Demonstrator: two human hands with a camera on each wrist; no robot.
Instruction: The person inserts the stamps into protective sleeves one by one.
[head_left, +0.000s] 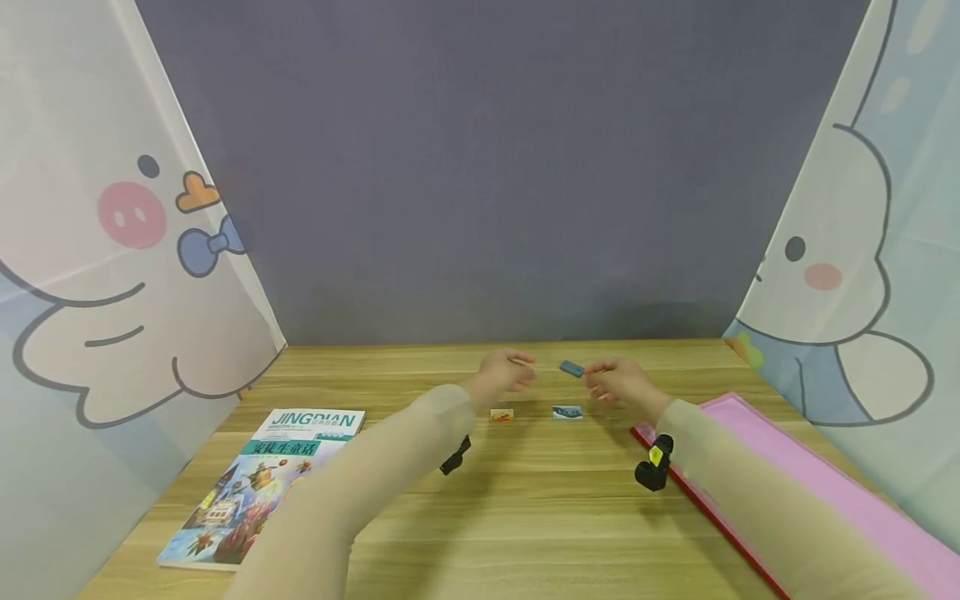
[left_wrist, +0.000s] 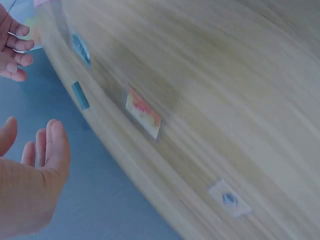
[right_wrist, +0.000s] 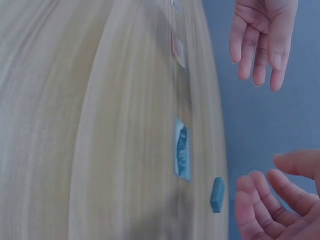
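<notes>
My left hand hovers over the back of the table, fingers loosely bent and holding nothing. Facing it, my right hand is also empty, its fingers relaxed and curved. Between the two hands lies a small teal block, close to the right fingertips in the head view. In front of the hands are a red-and-yellow picture card and a blue-grey picture card, both flat. A third, pale card with a dark blue figure shows in the left wrist view; my left arm hides it from the head view.
A children's book with a colourful cover lies at the left. On the right, a pink tray with a red edge sits partly under my right forearm. A grey panel rises behind the table, with cartoon-printed cloth on both sides.
</notes>
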